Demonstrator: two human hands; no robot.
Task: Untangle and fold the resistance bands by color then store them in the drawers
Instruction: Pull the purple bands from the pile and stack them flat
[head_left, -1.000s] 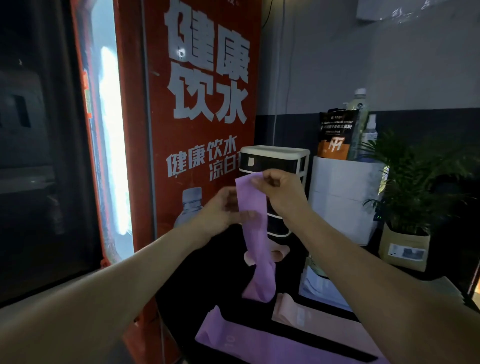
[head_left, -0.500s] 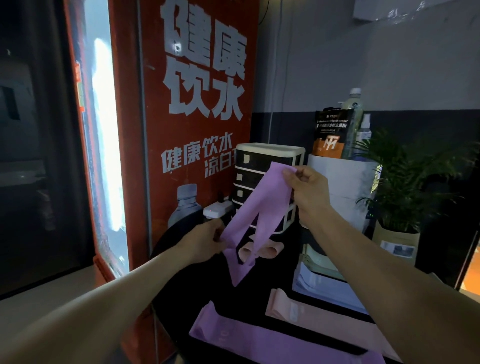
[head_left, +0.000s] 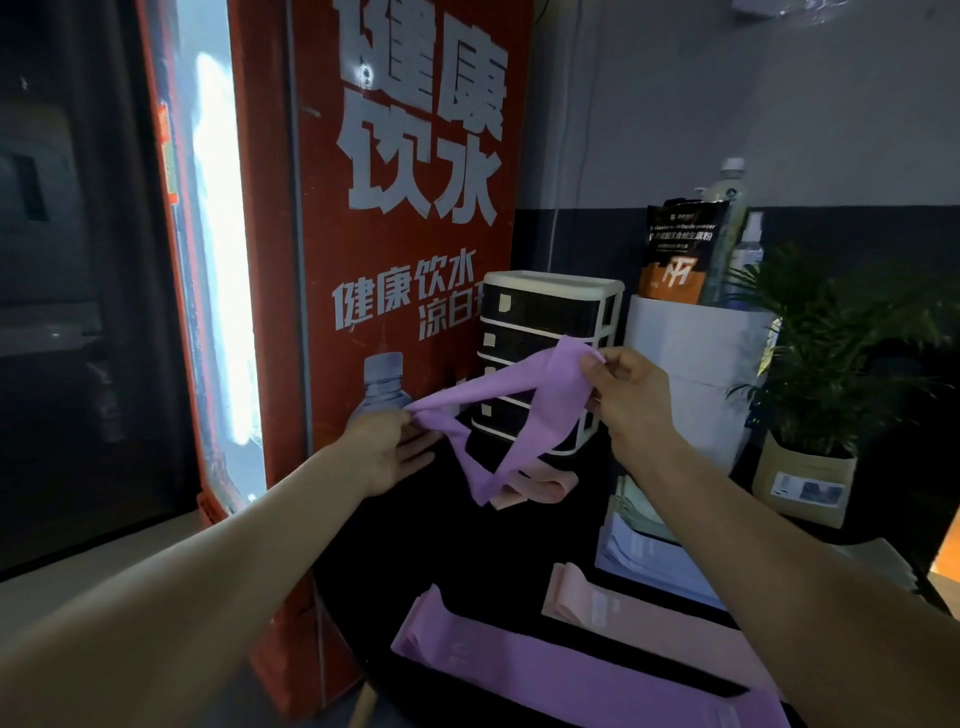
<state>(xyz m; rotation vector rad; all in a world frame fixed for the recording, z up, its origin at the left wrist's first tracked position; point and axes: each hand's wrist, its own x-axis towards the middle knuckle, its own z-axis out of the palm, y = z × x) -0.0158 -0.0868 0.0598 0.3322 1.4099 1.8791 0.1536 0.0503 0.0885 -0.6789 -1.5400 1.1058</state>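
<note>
- Hands hold one purple band (head_left: 524, 410) in the air in front of the drawer unit (head_left: 550, 358); left hand (head_left: 387, 449) pinches one end between thumb and forefinger with the other fingers loosely spread; right hand (head_left: 631, 397) pinches the opposite, higher end with fingers curled round the edge
- Band hangs between them in a slack V with a twist near the left pinch; its lowest fold dangles just above a folded pink band (head_left: 535, 486) lying at the foot of the drawers
- Second purple band (head_left: 561, 670) lies flat on the dark worktop (head_left: 441, 551) near the camera; another pink band (head_left: 639, 616) lies flat just beyond it, apart from it
- All drawers look closed; nothing appears stored yet, so the task seems at the untangling stage
- Risk: a light fingertip pinch on stretchy material may slip if the hands pull apart, and the band could snap back or drop
- Risk: the dangling fold could land on the pink band beneath and mix the colours
- Risk: folding before the twist is out would likely leave a lumpy bundle that sits badly in a shallow drawer
- Risk: a bottle (head_left: 727, 228) and pouch (head_left: 678, 249) stand on the white box (head_left: 696, 353) by the right hand; a wide swing might knock them
</note>
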